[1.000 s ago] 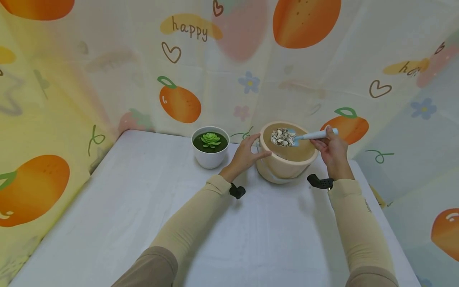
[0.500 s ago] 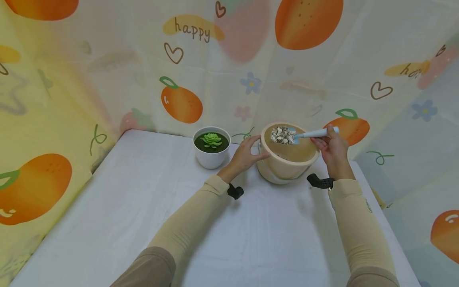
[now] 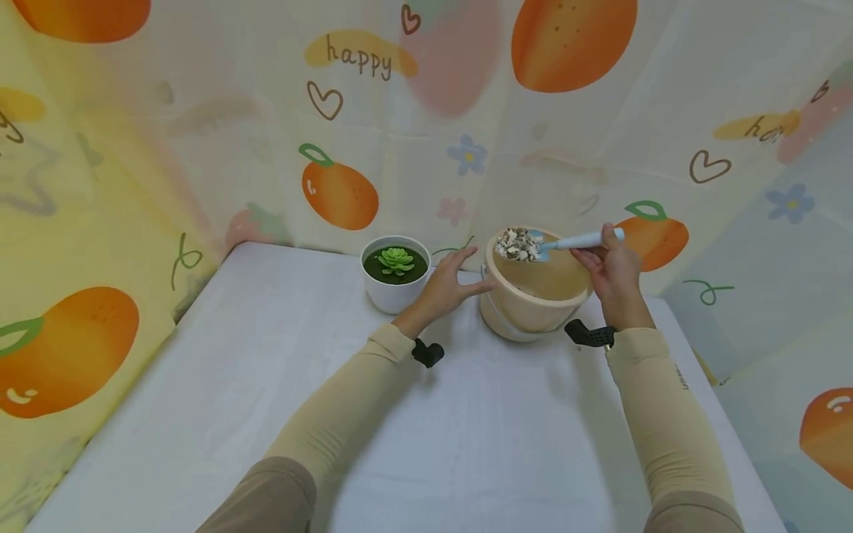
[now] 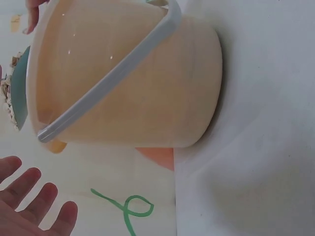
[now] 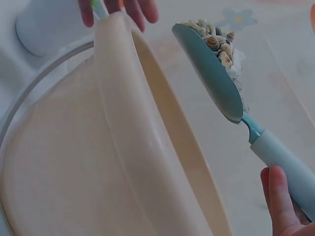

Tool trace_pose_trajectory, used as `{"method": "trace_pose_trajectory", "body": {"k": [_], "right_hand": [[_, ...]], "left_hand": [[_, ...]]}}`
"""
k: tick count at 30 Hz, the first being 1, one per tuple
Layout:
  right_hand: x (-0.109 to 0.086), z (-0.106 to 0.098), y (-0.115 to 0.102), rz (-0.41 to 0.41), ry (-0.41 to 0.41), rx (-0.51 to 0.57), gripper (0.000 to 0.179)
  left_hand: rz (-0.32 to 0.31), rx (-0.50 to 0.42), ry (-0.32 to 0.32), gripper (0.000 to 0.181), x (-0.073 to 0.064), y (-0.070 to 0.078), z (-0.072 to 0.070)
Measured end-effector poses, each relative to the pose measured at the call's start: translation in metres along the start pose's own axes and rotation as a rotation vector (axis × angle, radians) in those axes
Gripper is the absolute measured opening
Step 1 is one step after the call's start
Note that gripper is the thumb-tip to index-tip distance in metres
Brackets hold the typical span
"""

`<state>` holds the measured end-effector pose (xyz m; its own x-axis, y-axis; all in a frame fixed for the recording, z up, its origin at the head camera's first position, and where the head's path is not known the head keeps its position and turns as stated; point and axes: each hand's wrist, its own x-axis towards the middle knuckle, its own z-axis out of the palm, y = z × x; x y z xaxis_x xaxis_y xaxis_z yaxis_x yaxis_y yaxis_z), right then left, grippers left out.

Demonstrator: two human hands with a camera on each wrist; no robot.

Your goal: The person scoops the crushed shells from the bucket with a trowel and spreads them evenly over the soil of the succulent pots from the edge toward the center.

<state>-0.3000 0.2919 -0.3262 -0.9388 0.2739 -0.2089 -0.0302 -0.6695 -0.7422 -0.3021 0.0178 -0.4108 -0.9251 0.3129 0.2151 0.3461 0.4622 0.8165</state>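
My right hand (image 3: 613,277) grips the pale blue handle of a small trowel (image 5: 211,73). Small shells (image 3: 518,245), some spiral, are heaped on its blade, which is held level above the rim of a beige bucket (image 3: 526,314). In the right wrist view the blade is clear of the rim. My left hand (image 3: 449,285) has its fingers spread at the bucket's left side, holding nothing; in the left wrist view a gap shows between fingertips and bucket. The bucket's grey handle (image 4: 113,73) hangs down its side.
Just left of my left hand stands a white pot (image 3: 393,296) with dark soil and a green succulent (image 3: 395,260). Both stand on a white-covered table (image 3: 266,333). A fruit-printed cloth (image 3: 413,170) hangs close behind them.
My left hand has come off the bucket's rim and shifted left. The trowel with its shells has risen slightly and moved a little left over the bucket.
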Motion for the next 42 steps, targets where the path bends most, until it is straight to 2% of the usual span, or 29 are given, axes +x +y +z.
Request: {"method": "trace_pose_trajectory", "body": {"k": [6, 10, 18, 23, 34, 42], "right_hand": [[-0.001, 0.006, 0.003, -0.012, -0.015, 0.006, 0.017], [-0.002, 0.011, 0.006, 0.008, -0.032, 0.028, 0.018], [0.0, 0.026, 0.017, 0.01, -0.001, 0.05, 0.022], [0.003, 0.033, 0.023, 0.006, -0.007, 0.04, 0.016], [0.004, 0.047, 0.04, 0.029, -0.029, 0.006, 0.019], [0.0, 0.057, 0.05, 0.021, -0.044, -0.038, 0.022]], "left_hand": [[0.017, -0.005, 0.013, 0.082, -0.003, -0.001, -0.01], [0.009, -0.004, 0.03, 0.08, -0.005, -0.002, -0.017], [-0.012, -0.001, 0.077, 0.081, -0.009, -0.007, -0.034], [-0.01, 0.011, 0.095, 0.083, -0.011, -0.011, -0.044], [0.001, 0.042, 0.125, 0.086, -0.02, -0.022, -0.066], [-0.032, 0.037, 0.137, 0.089, -0.026, -0.028, -0.083]]}}
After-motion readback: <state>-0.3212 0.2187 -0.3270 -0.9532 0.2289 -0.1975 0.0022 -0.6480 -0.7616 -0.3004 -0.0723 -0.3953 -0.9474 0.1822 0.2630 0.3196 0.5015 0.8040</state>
